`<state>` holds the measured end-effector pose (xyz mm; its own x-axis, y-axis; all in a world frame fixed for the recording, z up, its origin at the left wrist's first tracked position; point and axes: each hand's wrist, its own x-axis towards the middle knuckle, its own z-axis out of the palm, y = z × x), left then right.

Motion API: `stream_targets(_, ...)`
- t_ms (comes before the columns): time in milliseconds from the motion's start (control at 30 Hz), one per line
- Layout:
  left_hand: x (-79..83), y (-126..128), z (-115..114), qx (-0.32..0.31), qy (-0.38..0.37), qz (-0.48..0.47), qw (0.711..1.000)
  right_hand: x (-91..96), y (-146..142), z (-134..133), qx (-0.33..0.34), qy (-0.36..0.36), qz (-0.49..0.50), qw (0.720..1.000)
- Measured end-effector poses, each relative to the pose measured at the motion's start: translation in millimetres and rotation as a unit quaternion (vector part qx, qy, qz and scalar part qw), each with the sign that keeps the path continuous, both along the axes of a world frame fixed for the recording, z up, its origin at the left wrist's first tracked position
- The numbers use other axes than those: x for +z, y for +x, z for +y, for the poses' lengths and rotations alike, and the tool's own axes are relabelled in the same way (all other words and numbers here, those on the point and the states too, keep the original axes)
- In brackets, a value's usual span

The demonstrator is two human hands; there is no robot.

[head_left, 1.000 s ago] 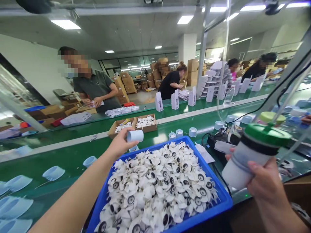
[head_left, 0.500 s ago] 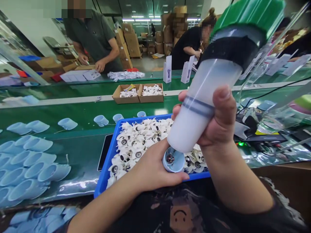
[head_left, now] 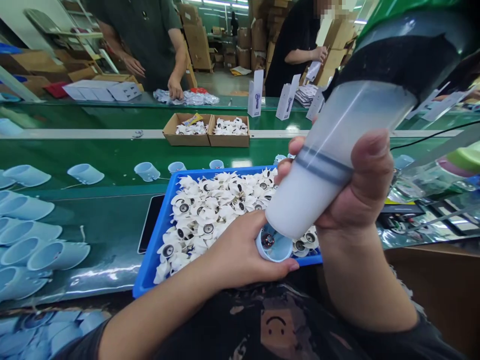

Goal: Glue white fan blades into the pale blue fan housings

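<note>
While my left hand [head_left: 243, 250] wraps closed around a small pale blue cup [head_left: 274, 246] at the near edge of the blue tray [head_left: 150, 270], the cup's open mouth faces me and shows a small dark part inside. My right hand [head_left: 356, 195] is clamped on a milky white bottle [head_left: 337, 150]. It is tilted, its lower end at the cup's mouth, its black band and green cap up to the right. Both hands sit close together over the tray's near right corner. White fan blades [head_left: 210, 210] with dark hubs fill the tray. Just beside its left wall a dark flat slab [head_left: 150, 222] lies on the green counter [head_left: 112, 210], and further left lie more pale blue cups [head_left: 48, 255], tipped on their sides. Beyond the tray stand two cardboard boxes [head_left: 187, 141] of the same blades. Further beyond are upright white cartons [head_left: 255, 93], then a person in a green shirt [head_left: 150, 35] and a person in black [head_left: 288, 45].
</note>
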<state>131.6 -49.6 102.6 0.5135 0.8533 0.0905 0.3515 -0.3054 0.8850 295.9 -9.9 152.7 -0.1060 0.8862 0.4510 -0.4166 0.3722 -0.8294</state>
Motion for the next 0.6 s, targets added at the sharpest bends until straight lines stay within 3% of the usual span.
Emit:
stream_targets(233, -5.1, -2, 2, 0.001, 0.034, -0.016, 0.999, 0.7, -4, -2, 0.059, -0.026, 0.057, 0.996)
stream_targets(467, -5.3, -6, 3, -0.01, 0.045, -0.019, 0.999, 2.1, -7, 1, 0.044, -0.031, 0.042, 0.998)
stream_targets(600, -0.6, -8, 3, -0.015, 0.013, -0.006, 1.0, 0.8, -13, 5, 0.031, -0.034, 0.047, 0.998)
